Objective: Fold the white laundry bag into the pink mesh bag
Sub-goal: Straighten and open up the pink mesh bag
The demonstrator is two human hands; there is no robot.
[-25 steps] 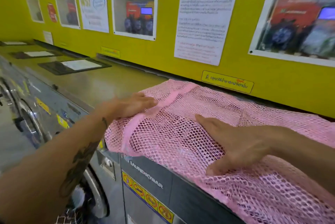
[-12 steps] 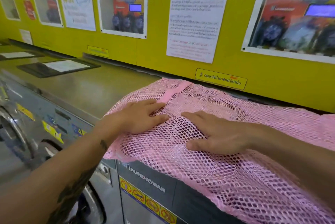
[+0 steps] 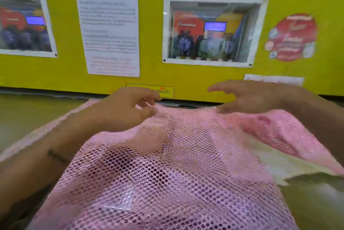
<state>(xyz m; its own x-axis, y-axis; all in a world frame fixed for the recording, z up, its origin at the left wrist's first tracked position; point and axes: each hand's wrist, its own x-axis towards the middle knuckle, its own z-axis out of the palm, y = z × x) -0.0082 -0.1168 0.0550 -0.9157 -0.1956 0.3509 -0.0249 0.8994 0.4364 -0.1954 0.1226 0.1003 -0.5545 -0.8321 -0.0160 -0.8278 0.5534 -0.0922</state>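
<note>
The pink mesh bag (image 3: 167,173) covers the bench (image 3: 28,116) up to the yellow wall (image 3: 152,24). The left hand (image 3: 128,108) and right hand (image 3: 247,97) hover, fingers loose, at its far edge, grasping nothing.

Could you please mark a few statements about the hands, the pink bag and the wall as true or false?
1. Both hands are at the far end of the pink mesh bag. True.
2. The right hand is balled into a fist. False: its fingers are spread and extended.
3. The wall behind the bag is yellow. True.
4. The left hand is holding a white sheet of paper. False: its loosely curled fingers are at the mesh; the paper notice hangs on the wall.
5. The pink mesh bag hangs from a hook on the wall. False: it lies spread over the surface in front of the person.
</note>
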